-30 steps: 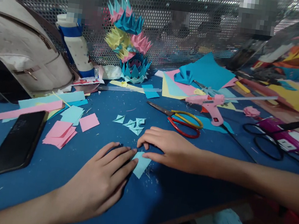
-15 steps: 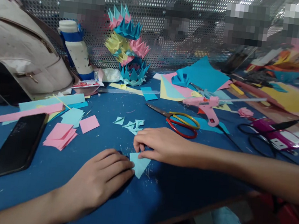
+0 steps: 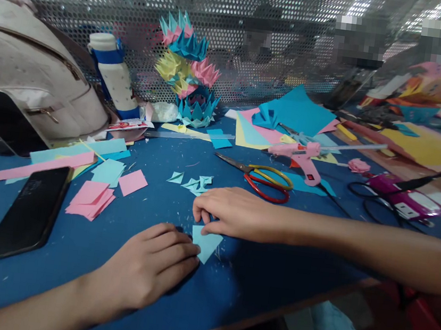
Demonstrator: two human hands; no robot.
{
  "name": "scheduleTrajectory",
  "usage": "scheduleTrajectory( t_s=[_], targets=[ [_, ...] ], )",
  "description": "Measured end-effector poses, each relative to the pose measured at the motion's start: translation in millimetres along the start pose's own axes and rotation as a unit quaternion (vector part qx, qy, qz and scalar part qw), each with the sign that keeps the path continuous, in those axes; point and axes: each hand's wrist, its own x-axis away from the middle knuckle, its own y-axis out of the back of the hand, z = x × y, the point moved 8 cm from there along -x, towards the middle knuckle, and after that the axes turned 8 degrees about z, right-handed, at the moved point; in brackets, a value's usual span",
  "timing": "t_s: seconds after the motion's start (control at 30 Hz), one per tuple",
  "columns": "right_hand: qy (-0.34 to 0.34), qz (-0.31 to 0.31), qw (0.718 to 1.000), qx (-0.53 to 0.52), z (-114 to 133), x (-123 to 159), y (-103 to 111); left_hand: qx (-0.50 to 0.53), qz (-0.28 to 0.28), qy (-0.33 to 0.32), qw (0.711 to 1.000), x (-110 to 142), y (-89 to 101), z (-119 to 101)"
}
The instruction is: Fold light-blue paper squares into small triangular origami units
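Observation:
A small light blue paper square (image 3: 206, 243) lies on the blue table between my two hands, turned with one corner toward me. My left hand (image 3: 148, 263) rests palm down at its left edge, fingers stretched and the tips touching the paper. From the right comes my right hand (image 3: 234, 213), its fingers curled and its thumb pressed on the paper's upper edge. The undersides of the right fingers are partly hidden. Just beyond that hand lie several small folded light blue pieces (image 3: 192, 183).
Scissors (image 3: 259, 179) and a pink glue gun (image 3: 303, 159) lie behind my right hand. Pink paper squares (image 3: 89, 200) and a phone (image 3: 27, 216) are at left. Farther back stand a bottle (image 3: 113, 77), a backpack (image 3: 28, 61) and a stacked paper flower ornament (image 3: 186, 64).
My right hand has shifted very slightly left, its thumb still on the paper. The view has tilted a little; the left hand and the paper look nearly unchanged.

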Motion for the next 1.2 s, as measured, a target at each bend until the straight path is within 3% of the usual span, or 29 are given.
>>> scheduleTrajectory(
  t_s=[0.3,0.43,0.6,0.8,1.03,1.2],
  targets=[
    [-0.005,0.008,1.000,-0.022,1.8,-0.8,-2.6,0.011,-0.012,-0.025,1.000,-4.3,6.4,-4.2],
    [-0.009,0.006,1.000,0.014,7.9,3.0,-1.3,0.010,0.011,-0.036,0.999,-5.0,6.0,-7.4],
    [-0.036,0.027,0.997,0.062,11.2,3.0,-1.0,0.002,-0.003,-0.049,0.999,-4.6,9.1,-12.0],
    [0.006,0.028,0.999,0.037,13.7,-2.0,2.4,0.011,0.017,-0.058,0.998,-4.6,8.7,-14.1],
    [0.043,0.035,0.997,-0.046,12.9,-13.4,7.4,0.066,-0.010,-0.028,0.997,-1.6,11.9,-5.3],
    [0.074,0.046,0.993,-0.077,12.3,-20.1,2.6,0.001,0.018,0.024,1.000,1.2,1.3,3.6]
  ],
)
